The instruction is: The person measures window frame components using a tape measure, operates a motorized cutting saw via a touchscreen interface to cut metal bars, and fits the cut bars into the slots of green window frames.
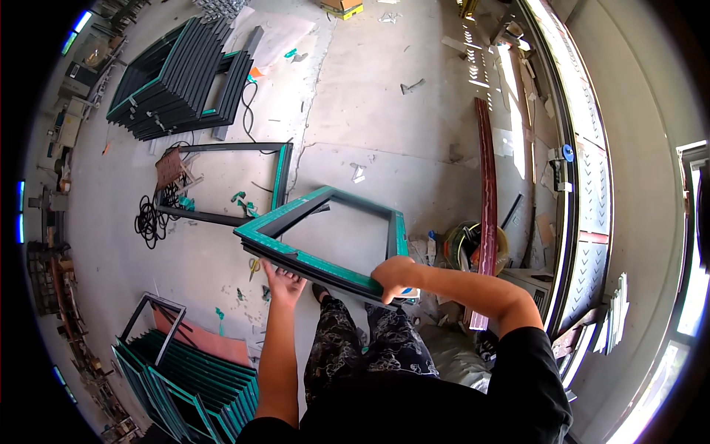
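A window frame [328, 264], dark grey with green film on its faces, is held tilted in front of my legs. My right hand [396, 277] is closed around its near right corner. Palm up, my left hand [284, 286] is at the near edge with its fingers apart; I cannot tell whether it bears any weight. Beyond the held frame, a second dark frame [282, 176] with a green-filmed side lies flat on the floor. Small yellow-handled scissors [254, 266] lie on the floor by my left hand.
A stack of dark frames [174, 78] stands far left, and a row of green-edged frames [194, 385] near left. A black coiled cable [151, 226] lies at left. To the right are a long dark-red profile [486, 200] and a bucket [501, 248]. Scraps litter the floor.
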`<state>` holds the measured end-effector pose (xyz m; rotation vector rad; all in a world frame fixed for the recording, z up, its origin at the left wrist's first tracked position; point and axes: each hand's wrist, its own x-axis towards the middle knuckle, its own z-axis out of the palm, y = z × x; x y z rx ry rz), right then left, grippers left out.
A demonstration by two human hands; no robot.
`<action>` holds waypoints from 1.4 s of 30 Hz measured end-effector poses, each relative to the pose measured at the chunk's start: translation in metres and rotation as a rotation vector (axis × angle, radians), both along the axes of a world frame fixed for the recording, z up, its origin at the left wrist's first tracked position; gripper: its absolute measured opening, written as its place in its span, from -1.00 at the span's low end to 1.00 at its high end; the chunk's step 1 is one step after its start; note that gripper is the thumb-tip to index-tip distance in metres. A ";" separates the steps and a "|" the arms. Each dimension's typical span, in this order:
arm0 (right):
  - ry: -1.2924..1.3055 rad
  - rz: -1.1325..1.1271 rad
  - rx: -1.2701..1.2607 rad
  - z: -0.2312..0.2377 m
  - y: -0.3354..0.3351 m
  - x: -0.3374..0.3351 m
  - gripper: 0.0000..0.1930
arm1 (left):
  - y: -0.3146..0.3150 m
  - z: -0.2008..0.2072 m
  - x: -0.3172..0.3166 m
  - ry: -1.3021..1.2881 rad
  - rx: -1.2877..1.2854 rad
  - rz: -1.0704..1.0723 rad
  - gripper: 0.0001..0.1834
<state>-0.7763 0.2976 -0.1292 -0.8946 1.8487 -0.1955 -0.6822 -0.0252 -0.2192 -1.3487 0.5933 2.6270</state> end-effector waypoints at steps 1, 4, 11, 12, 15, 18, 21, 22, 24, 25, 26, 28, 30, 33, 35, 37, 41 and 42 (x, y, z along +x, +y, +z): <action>0.003 0.004 0.002 0.004 -0.001 -0.009 -0.55 | 0.004 0.001 -0.013 -0.034 -0.058 -0.042 -0.13; -0.010 0.091 0.104 0.024 -0.006 -0.038 -0.54 | 0.021 -0.006 -0.031 0.020 -0.167 -0.072 -0.04; 0.146 0.340 0.286 0.037 -0.007 -0.071 -0.64 | 0.083 -0.007 0.028 -0.042 0.103 0.255 -0.18; 0.145 0.338 0.283 0.033 -0.004 -0.072 -0.64 | 0.088 -0.011 0.051 -0.063 0.236 0.309 -0.21; 0.231 0.500 0.380 0.016 0.019 -0.070 -0.67 | 0.091 -0.025 0.115 -0.102 0.469 0.583 -0.07; 0.352 0.445 0.313 0.003 0.068 -0.055 -0.72 | 0.111 -0.043 0.147 0.003 0.406 0.357 0.02; 0.334 0.360 0.357 -0.010 0.106 -0.054 -0.75 | 0.135 -0.084 0.147 -0.115 0.389 0.187 -0.07; 0.334 0.361 0.361 -0.018 0.123 -0.054 -0.75 | 0.141 -0.072 0.130 -0.326 0.359 0.147 -0.11; 0.320 0.260 0.439 -0.047 0.164 -0.042 -0.70 | 0.159 -0.077 0.118 -0.319 0.457 0.143 -0.32; 0.261 0.221 0.474 -0.060 0.182 -0.037 -0.66 | 0.164 -0.077 0.108 -0.410 0.410 0.121 -0.37; 0.203 0.187 0.505 -0.074 0.199 -0.032 -0.61 | 0.169 -0.077 0.103 -0.498 0.361 0.105 -0.41; 0.213 0.016 0.444 -0.115 0.238 0.012 -0.51 | 0.180 -0.076 0.107 -0.416 0.167 -0.008 -0.47; 0.220 -0.232 0.421 -0.126 0.236 0.052 -0.46 | 0.177 -0.054 0.092 -0.405 0.064 -0.051 -0.50; 0.191 -0.439 0.419 -0.165 0.208 0.120 -0.54 | 0.145 -0.056 0.077 -0.277 -0.102 -0.197 -0.53; 0.194 -0.527 0.366 -0.220 0.175 0.169 -0.55 | 0.110 -0.058 0.062 -0.257 -0.186 -0.260 -0.55; 0.215 -0.604 0.272 -0.255 0.129 0.194 -0.57 | 0.063 -0.068 0.051 -0.256 -0.293 -0.335 -0.55; 0.174 -0.667 0.123 -0.229 0.019 0.171 -0.64 | -0.035 -0.120 0.035 -0.310 -0.427 -0.096 -0.55; 0.153 -0.688 0.132 -0.220 -0.004 0.159 -0.67 | -0.050 -0.133 0.035 -0.347 -0.429 0.008 -0.56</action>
